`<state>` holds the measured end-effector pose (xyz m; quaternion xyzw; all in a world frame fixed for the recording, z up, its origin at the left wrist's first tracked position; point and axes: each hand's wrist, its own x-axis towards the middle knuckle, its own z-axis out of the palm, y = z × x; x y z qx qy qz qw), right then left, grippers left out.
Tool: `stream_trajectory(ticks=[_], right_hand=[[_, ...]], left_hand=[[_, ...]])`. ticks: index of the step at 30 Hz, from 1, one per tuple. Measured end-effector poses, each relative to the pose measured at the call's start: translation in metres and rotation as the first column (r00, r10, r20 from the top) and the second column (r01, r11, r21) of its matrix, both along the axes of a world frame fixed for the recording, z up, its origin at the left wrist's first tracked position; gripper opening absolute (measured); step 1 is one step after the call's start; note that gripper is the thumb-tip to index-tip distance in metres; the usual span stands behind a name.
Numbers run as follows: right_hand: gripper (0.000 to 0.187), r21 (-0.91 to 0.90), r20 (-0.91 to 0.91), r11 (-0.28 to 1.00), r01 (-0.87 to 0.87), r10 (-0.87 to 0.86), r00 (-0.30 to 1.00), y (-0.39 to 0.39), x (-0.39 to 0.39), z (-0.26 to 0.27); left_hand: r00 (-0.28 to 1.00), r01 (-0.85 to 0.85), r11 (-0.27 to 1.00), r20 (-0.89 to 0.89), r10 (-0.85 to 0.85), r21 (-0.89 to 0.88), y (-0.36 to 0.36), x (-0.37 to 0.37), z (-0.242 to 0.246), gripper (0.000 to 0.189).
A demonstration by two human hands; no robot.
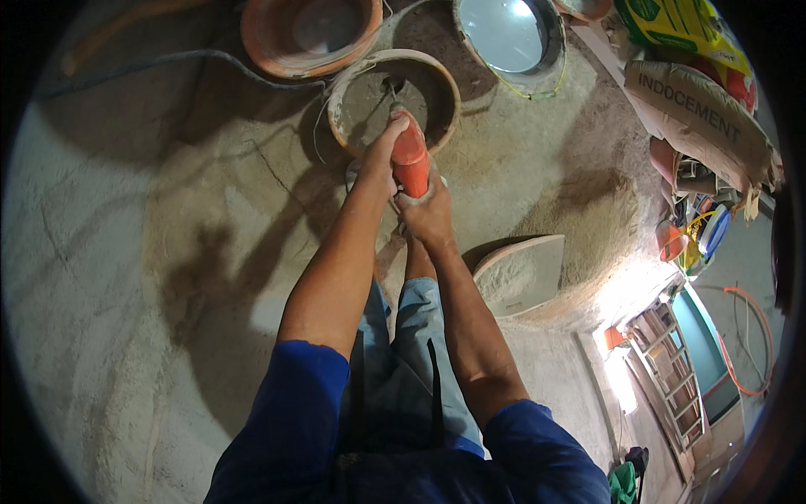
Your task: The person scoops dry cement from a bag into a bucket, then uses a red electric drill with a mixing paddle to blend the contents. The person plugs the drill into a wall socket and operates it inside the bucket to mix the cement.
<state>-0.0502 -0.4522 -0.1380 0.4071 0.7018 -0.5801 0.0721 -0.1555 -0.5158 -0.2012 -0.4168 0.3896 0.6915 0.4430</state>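
Both my hands hold a red power drill (410, 148) that points away from me over a round bucket (454, 94). My left hand (385, 151) wraps the drill's left side, its thumb lying near the front of the body. At the drill's rear end, my right hand (428, 211) grips the handle. A mixing rod (391, 91) runs from the chuck down into wet grey mortar (359, 104) in the bucket. Where the rod enters, the mortar has a dark hollow; the rod's lower end is hidden.
Beyond the bucket stand an orange-brown tub (252, 38) and a pail of water (504, 31) with a yellow handle. A cut container of pale powder (522, 277) lies right of my legs. A cable (227, 55) crosses the floor. Cement bags (692, 107) and a ladder (670, 372) are at right.
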Motion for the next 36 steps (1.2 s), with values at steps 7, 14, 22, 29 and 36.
stream_trajectory(ticks=[7, 14, 22, 29, 36], right_hand=[[0.069, -0.040, 0.035, 0.999, -0.007, 0.009, 0.999, 0.002, 0.006, 0.000], [0.051, 0.007, 0.052, 0.999, 0.036, -0.036, 0.998, 0.000, 0.009, 0.000], [0.066, -0.051, 0.035, 0.998, 0.026, -0.025, 0.999, 0.003, 0.016, -0.003], [0.066, -0.092, 0.079, 0.996, -0.008, 0.015, 0.997, 0.000, 0.015, 0.000], [0.056, -0.086, 0.015, 0.995, 0.046, -0.045, 0.999, -0.016, 0.017, -0.007]], left_hand=[[0.997, 0.072, 0.997, -0.027, -0.072, -0.015, 0.005, 0.001, 0.005, 0.039], [0.997, 0.080, 0.996, -0.006, -0.080, -0.044, 0.009, 0.004, 0.008, 0.043], [0.997, 0.074, 0.997, 0.001, -0.074, -0.012, 0.009, 0.013, 0.003, 0.045], [0.997, 0.070, 0.997, -0.040, -0.072, -0.042, 0.003, 0.010, 0.005, 0.048], [1.000, 0.012, 0.997, -0.007, -0.013, -0.078, -0.011, 0.011, 0.008, 0.050]])
